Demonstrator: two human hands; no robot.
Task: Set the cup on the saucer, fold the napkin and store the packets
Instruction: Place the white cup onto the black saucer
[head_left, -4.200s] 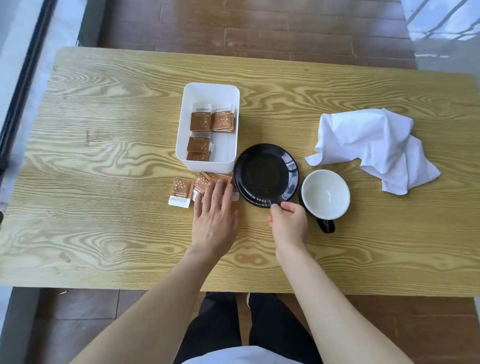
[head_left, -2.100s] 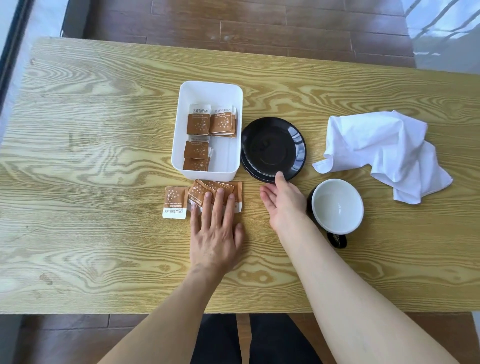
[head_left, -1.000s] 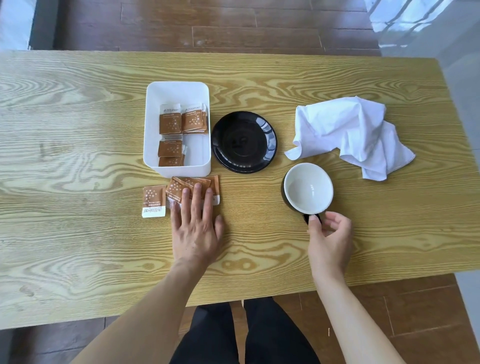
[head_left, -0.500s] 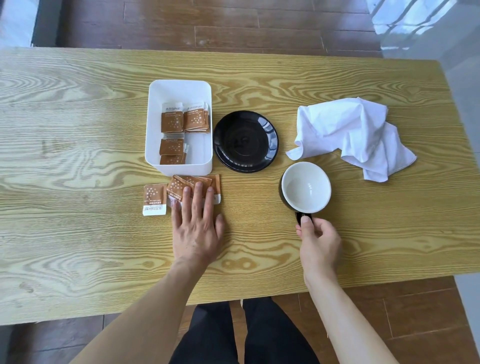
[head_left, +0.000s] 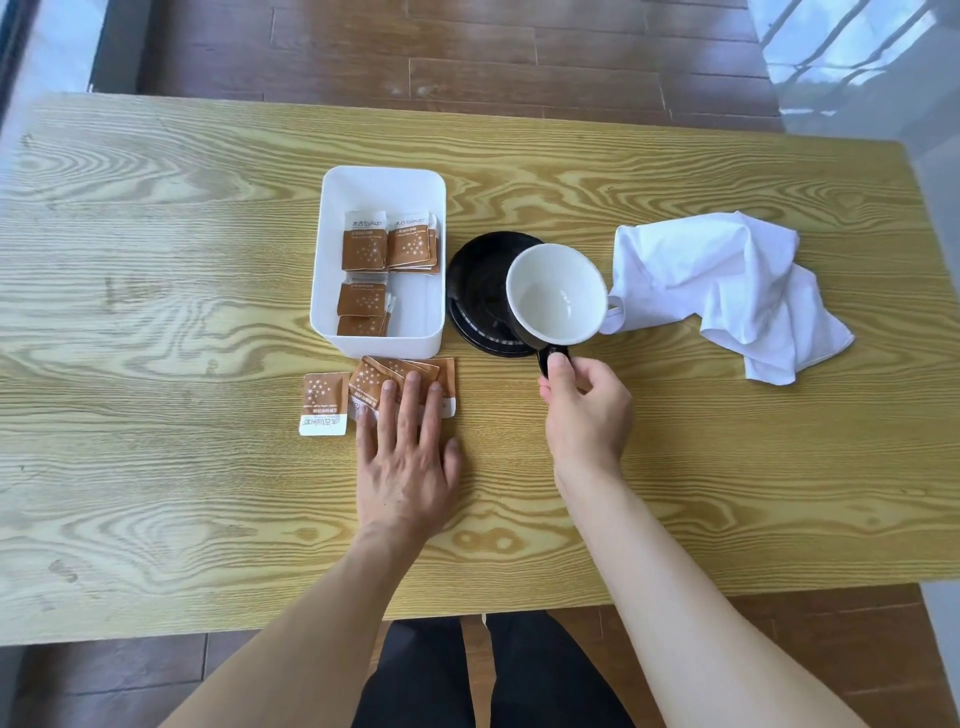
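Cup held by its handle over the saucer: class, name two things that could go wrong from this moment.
1. The right hand grips the cup only by its handle, and it hangs off-centre over the saucer; it may land on the rim and tip.
2. The crumpled napkin lies close beside the cup and could be snagged.

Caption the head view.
Right hand carries cup over saucer; left hand rests on packets.
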